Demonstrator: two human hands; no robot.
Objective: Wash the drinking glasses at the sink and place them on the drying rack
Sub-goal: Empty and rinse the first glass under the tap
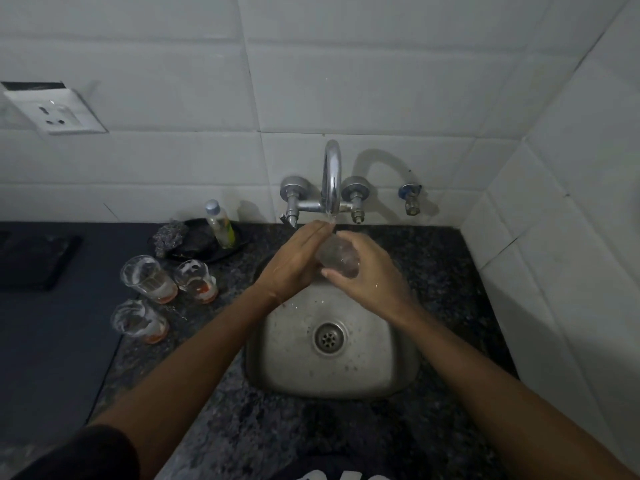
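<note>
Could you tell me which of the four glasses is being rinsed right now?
The glass gripped by the right hand under the tap; the other three stand dirty on the counter.

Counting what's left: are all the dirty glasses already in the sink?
No, three clear glasses with orange residue stand on the dark speckled countertop.

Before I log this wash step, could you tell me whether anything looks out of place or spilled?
Nothing looks spilled or broken. The three dirty glasses left of the sink stand upright with orange residue inside. No drying rack is in view.
</note>
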